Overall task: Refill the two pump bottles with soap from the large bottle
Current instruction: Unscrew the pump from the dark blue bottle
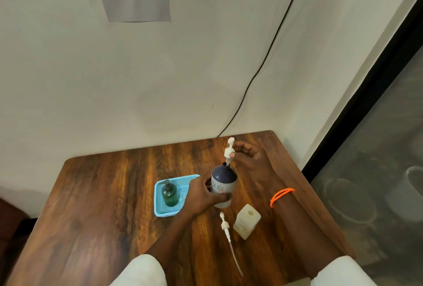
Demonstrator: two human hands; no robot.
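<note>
On a wooden counter (103, 194), the left hand (201, 196) is wrapping around an upright navy pump bottle (223, 182). Directly above, the right hand (249, 162) is pinching a white pump head (229, 150), its stem pointing straight down into the bottle's neck. A green pump bottle (169, 195) is standing in a blue basket (160, 211).

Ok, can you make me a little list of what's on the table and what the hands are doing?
left hand: grips the dark-topped bottle, upright
right hand: holds a white pump at that bottle's neck
blue basket: holds a green pump bottle
second pump: lying loose on the table
cream bottle: beside the loose pump, no pump on it
wristband: orange, on the right wrist
</note>
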